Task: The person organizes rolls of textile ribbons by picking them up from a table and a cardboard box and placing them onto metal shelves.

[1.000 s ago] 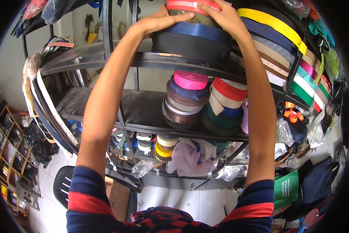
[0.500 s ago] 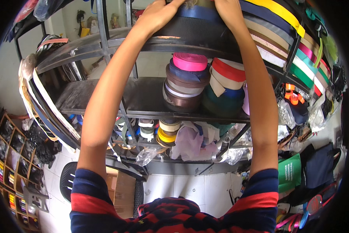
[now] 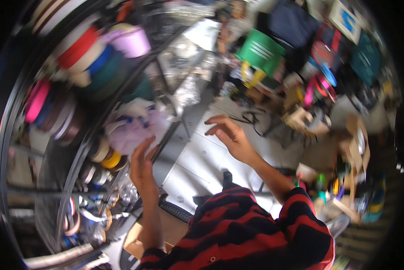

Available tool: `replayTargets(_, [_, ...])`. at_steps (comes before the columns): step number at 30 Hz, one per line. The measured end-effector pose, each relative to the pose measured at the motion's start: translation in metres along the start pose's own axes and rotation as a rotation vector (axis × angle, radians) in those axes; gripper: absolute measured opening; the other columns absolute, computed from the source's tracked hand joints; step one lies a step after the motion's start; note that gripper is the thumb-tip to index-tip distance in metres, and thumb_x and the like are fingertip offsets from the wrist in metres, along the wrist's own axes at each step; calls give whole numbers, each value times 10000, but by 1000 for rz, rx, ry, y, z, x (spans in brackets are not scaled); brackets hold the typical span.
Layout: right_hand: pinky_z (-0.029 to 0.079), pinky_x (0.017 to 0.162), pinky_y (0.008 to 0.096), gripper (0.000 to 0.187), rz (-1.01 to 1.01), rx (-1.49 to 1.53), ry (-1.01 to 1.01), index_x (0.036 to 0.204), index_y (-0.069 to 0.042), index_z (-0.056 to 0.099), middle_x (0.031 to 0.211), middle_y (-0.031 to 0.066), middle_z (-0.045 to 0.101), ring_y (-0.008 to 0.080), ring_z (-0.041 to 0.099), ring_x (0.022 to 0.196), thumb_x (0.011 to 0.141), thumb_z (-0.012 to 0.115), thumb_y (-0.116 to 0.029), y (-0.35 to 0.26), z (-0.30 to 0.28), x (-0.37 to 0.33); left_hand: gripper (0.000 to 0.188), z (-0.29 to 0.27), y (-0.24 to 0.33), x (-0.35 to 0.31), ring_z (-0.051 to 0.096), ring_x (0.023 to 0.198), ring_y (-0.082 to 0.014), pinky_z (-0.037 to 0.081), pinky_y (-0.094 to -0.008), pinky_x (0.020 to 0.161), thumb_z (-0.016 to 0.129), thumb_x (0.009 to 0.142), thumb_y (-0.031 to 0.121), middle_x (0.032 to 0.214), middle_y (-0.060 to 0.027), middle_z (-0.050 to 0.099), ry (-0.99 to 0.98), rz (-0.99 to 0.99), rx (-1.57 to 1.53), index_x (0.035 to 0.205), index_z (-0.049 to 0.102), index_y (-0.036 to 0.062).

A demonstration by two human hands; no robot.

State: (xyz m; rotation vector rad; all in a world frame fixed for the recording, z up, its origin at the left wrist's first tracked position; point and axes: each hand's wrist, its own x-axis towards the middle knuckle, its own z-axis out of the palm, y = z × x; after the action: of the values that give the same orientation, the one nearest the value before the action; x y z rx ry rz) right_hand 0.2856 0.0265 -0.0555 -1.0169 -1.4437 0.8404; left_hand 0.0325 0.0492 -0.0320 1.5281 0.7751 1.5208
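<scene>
Both of my hands hang in front of my body, over the white tiled floor, with nothing in them. My left hand (image 3: 143, 164) is nearest the shelf, its fingers apart and pointing away from me, beside a crumpled pale plastic bag (image 3: 136, 130). To its right, my right hand (image 3: 231, 137) has its fingers loosely bent and apart. On the shelf to my left stand stacked rolls of webbing, among them a pink roll (image 3: 37, 101), a red roll (image 3: 79, 48) and a yellow roll (image 3: 111, 160). The picture is smeared by motion.
A black metal shelf frame (image 3: 74, 173) runs along my left. A cardboard box (image 3: 172, 225) sits low beside my body. Ahead to the right are a green bag (image 3: 261, 51), a dark blue bag (image 3: 292, 22) and loose clutter. Cardboard pieces (image 3: 357, 148) lie at the right.
My hands have come down from the dark rolls on the upper shelf and are now apart and low. The view has turned right, so the shelf stands at my left.
</scene>
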Motion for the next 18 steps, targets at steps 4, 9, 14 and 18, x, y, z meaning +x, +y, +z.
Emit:
replayTargets(4, [505,792,309,225,385,-12,439,1093,-9,562,1005,109,645,188,663,898,965,540,-193,24,-69,-111,362,71,-28,-57,578,1112,-300,475,-424,940,488,972,198,1164,-199,589,-173,-361,30,1237,509,-48])
replayTargets(9, [526,682,327,205,569,-132,665,1035,26,567,928,133,659,215,682,770,939,560,-154,60,-135,-213,318,162,-56,-98,609,1030,-269,491,-389,914,483,967,149,1088,-179,611,-377,-507,47,1212,520,-50])
replayTargets(14, [538,690,329,177,578,-170,783,1006,31,582,929,141,665,229,681,746,907,573,-115,74,-207,-280,285,275,-72,-118,636,956,-239,511,-355,868,448,975,130,1036,-178,641,-502,-579,4,1146,538,-80])
replayTargets(18, [541,701,331,174,656,-146,1012,1008,29,586,942,148,675,228,681,757,900,569,-106,78,-251,-321,326,349,-86,-122,623,984,-264,501,-360,889,440,976,140,1060,-200,619,-737,-570,-28,1203,500,-87])
